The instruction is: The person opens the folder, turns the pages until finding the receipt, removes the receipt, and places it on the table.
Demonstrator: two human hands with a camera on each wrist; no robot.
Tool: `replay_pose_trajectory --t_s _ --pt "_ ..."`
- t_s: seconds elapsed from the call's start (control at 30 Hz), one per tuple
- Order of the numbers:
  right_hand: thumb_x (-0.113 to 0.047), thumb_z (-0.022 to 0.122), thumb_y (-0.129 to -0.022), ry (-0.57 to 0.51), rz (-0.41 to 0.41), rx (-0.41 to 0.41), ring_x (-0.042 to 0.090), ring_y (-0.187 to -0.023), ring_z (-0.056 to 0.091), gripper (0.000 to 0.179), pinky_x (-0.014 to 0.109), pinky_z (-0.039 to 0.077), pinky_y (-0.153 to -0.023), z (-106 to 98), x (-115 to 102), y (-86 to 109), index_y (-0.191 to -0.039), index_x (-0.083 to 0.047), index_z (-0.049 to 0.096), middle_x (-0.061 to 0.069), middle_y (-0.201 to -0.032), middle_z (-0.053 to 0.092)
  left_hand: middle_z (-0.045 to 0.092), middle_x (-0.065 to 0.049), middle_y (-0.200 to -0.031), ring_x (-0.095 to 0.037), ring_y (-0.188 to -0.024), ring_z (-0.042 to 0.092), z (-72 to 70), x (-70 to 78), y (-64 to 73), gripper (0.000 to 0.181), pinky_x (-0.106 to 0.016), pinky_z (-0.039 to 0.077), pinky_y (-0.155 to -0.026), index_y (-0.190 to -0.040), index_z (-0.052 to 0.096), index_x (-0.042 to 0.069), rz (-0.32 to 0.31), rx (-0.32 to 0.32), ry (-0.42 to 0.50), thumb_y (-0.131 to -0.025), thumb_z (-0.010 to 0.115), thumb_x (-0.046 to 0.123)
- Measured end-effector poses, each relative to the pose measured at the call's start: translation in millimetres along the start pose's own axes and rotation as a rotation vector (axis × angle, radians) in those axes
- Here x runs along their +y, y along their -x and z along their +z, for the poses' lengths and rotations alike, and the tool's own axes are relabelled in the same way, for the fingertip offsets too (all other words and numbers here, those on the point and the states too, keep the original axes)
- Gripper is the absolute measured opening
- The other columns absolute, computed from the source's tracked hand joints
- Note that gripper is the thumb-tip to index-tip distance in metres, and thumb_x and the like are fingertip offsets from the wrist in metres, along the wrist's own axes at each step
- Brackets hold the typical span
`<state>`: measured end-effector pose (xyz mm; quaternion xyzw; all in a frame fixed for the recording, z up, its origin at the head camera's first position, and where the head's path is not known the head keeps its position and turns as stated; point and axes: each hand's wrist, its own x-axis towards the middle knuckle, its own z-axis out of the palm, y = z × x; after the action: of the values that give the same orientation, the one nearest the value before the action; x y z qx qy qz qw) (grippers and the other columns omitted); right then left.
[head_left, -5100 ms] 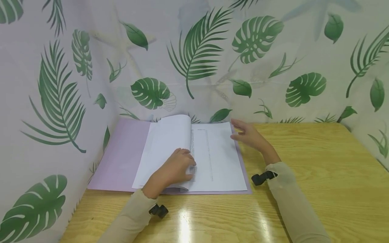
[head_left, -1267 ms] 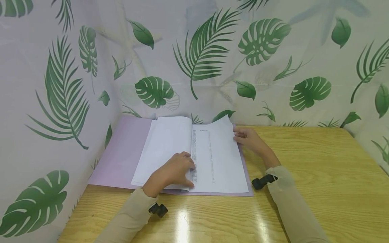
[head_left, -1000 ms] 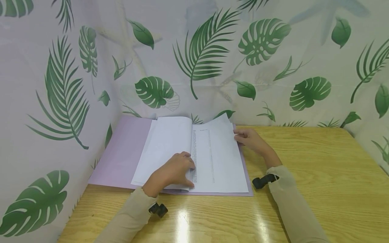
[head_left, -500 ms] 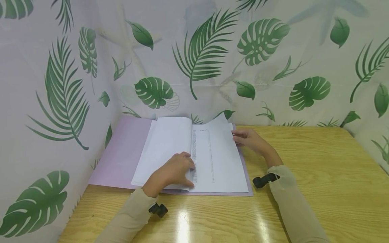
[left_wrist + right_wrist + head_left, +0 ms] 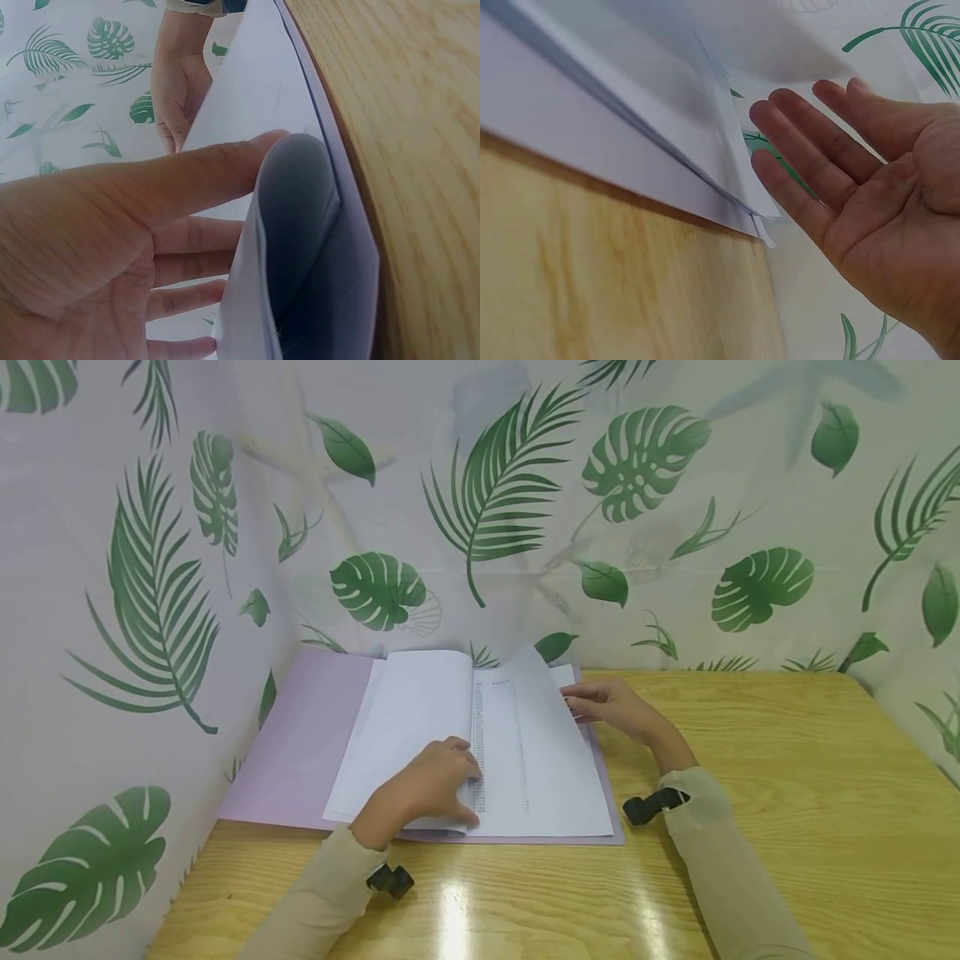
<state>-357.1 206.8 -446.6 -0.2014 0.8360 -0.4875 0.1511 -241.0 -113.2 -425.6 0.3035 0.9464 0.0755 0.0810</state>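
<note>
A lilac folder [image 5: 305,743] lies open on the table, holding white printed pages. On the left, turned-over pages [image 5: 420,702] curve back at the fold; the left wrist view shows their rolled fold [image 5: 300,172] end-on. My left hand [image 5: 427,781] rests over these pages near the fold, thumb and fingers spread apart, fingertips at the printed columns. At the upper right edge of the right-hand page [image 5: 551,752], my right hand [image 5: 615,706] pinches the sheet, its top corner lifted and bending leftward. In the right wrist view the three outer fingers of the right hand [image 5: 885,187] are nearly straight.
The wooden table [image 5: 765,777] extends to the right and in front of the folder. A leaf-patterned cloth [image 5: 525,510] stands behind and along the left side, close to the folder's back edge. Black wrist cameras [image 5: 652,806] sit at both cuffs.
My right hand has come to the page's edge and moved left, lifting and bending its top corner leftward and baring the sheet beneath. My left hand stays at the fold, its thumb slightly lower.
</note>
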Motion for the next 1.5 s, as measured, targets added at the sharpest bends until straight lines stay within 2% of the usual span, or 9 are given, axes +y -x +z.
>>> replay_pose_trajectory --t_s 0.23,0.4,0.67,1.13,1.27,1.5 --pt "-0.02 0.067 -0.099 0.03 -0.023 -0.044 0.038 -0.134 0.056 0.053 0.052 0.048 -0.112 1 0 0.1 -0.145 0.001 0.053 0.022 -0.146 0.057 0.072 -0.002 -0.128 -0.029 -0.142 0.048 0.4 -0.1 0.2 0.059 -0.046 0.039 -0.12 -0.121 0.075 0.011 -0.003 0.002 -0.004 -0.073 0.091 0.043" --pt "-0.015 0.068 -0.098 0.026 -0.027 -0.068 0.04 -0.135 0.056 0.057 0.051 0.049 -0.111 5 -1 -0.9 -0.149 0.002 0.048 0.025 -0.146 0.056 0.072 -0.002 -0.128 -0.029 -0.141 0.048 1.0 -0.5 -0.1 0.059 -0.045 0.039 -0.12 -0.121 0.076 0.012 0.0 0.003 -0.01 -0.073 0.091 0.043" --pt "-0.015 0.067 -0.098 0.049 -0.046 -0.064 0.043 -0.135 0.055 0.06 0.052 0.049 -0.111 15 -4 -5.3 -0.151 0.003 0.044 0.025 -0.152 0.05 0.072 -0.001 -0.128 -0.028 -0.141 0.048 0.1 -0.1 0.1 0.059 -0.045 0.039 -0.119 -0.121 0.075 0.012 0.005 0.005 -0.021 -0.073 0.091 0.043" --pt "-0.014 0.066 -0.099 -0.006 -0.109 -0.094 0.046 -0.139 0.049 0.071 0.053 0.044 -0.114 27 -11 -8.1 -0.158 0.001 0.03 0.027 -0.16 0.037 0.072 -0.002 -0.129 -0.029 -0.142 0.048 -0.1 0.0 0.4 0.059 -0.045 0.038 -0.12 -0.121 0.075 0.011 -0.007 -0.002 -0.004 -0.074 0.091 0.043" --pt "-0.019 0.065 -0.101 -0.017 -0.094 -0.099 0.045 -0.143 0.045 0.071 0.054 0.043 -0.115 29 -14 -7.9 -0.16 -0.004 0.029 0.025 -0.162 0.035 0.071 -0.002 -0.13 -0.029 -0.142 0.048 -0.5 0.6 0.3 0.06 -0.045 0.038 -0.12 -0.122 0.075 0.011 -0.009 -0.005 -0.011 -0.073 0.091 0.044" --pt "-0.027 0.063 -0.102 -0.002 -0.066 -0.102 0.039 -0.147 0.042 0.069 0.057 0.042 -0.116 36 -22 -8.3 -0.162 -0.023 0.029 0.014 -0.165 0.036 0.071 -0.002 -0.13 -0.029 -0.143 0.047 -1.3 1.2 0.3 0.059 -0.045 0.038 -0.121 -0.122 0.075 0.012 -0.014 -0.011 -0.009 -0.074 0.09 0.043"
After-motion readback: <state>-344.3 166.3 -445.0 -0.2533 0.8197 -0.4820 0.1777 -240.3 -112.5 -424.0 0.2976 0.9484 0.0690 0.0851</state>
